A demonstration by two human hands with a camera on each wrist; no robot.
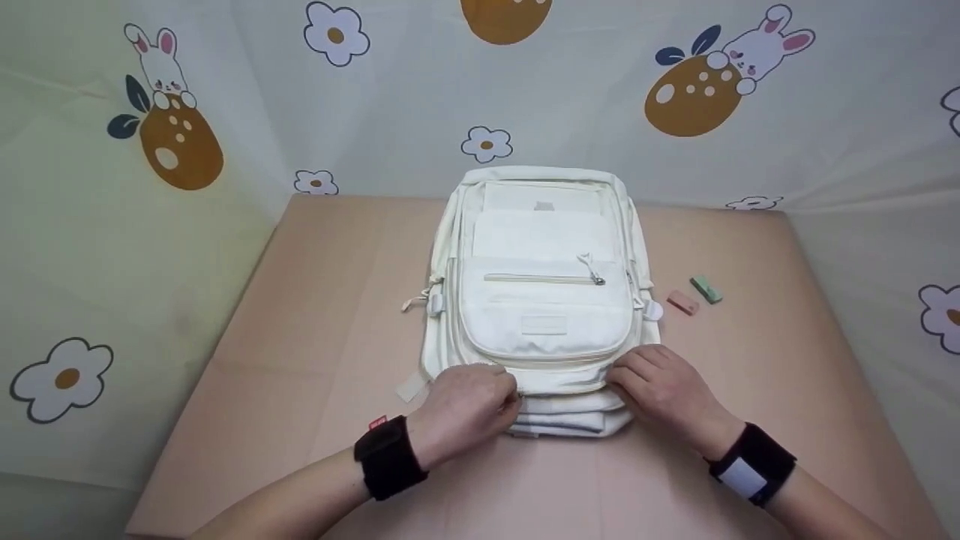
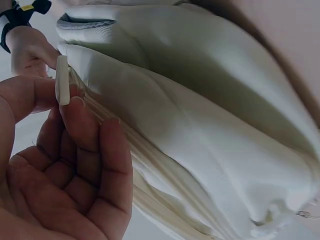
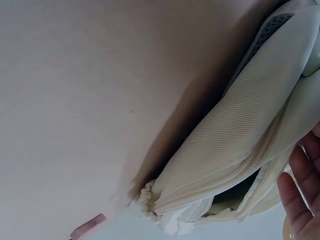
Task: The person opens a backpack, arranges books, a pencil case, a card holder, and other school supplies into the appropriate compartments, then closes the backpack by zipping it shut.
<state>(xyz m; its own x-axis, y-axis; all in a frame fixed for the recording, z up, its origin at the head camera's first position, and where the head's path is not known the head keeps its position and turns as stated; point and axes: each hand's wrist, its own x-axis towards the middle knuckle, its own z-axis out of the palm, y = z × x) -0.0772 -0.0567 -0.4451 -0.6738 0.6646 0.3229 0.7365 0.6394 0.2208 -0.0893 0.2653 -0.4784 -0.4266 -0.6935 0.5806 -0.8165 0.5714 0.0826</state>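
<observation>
A cream backpack (image 1: 544,300) lies front side up on the table, its top toward the wall. At its lower edge my left hand (image 1: 469,401) pinches a flat off-white zipper pull (image 2: 62,82) between thumb and forefinger, the other fingers curled below. Beside this hand, zipper tape (image 2: 145,150) runs along the bag. My right hand (image 1: 664,386) grips the bag's lower right corner. In the right wrist view only some of its fingers (image 3: 292,200) show, against the bag's edge near a ribbed side pocket (image 3: 225,125).
Right of the backpack, a pink eraser-like block (image 1: 682,302) and a green one (image 1: 706,289) lie on the tan table (image 1: 322,300). A cloth printed with rabbits and flowers (image 1: 405,97) hangs behind and at both sides. A strap end (image 1: 411,387) sticks out at the bag's lower left.
</observation>
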